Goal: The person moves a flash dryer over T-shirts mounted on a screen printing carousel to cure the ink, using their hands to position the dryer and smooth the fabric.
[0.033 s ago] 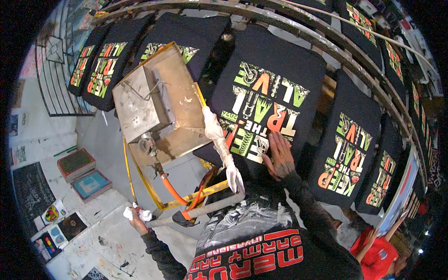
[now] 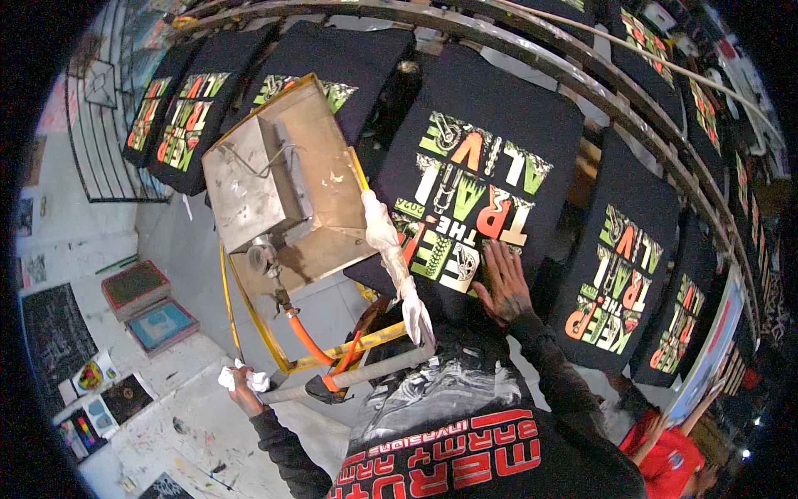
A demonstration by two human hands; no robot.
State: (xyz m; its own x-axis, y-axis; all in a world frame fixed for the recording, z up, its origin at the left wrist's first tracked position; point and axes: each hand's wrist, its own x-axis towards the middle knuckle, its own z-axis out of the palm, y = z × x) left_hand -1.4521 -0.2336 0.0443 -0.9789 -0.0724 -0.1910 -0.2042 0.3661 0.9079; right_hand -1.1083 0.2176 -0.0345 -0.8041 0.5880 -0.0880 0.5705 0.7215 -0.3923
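Note:
My right hand (image 2: 504, 287) lies with its fingers stretched out on the lower right of a black T-shirt (image 2: 507, 87), beside its green, orange and white print. At the lower left, my left hand (image 2: 245, 396) is closed around a white cloth-wrapped handle (image 2: 256, 380) of a yellow metal frame (image 2: 389, 338). That frame carries a metal heater-like box (image 2: 249, 179) with an orange hose (image 2: 309, 339). Its upper right side, bound in white wrapping (image 2: 384, 233), reaches over the shirt's left edge. Part of the print is hidden by this wrapping.
More printed black shirts lie in a row on both sides, such as one shirt (image 2: 611, 274) at right. A rail (image 2: 582, 62) curves behind them. Framed screens (image 2: 162, 323) rest on the stained surface at left. Another person in a red shirt (image 2: 665, 453) is at lower right.
My right hand has slid slightly toward me and to the right over the shirt, with its fingers a little more spread. My left hand and the heater frame stay nearly in place.

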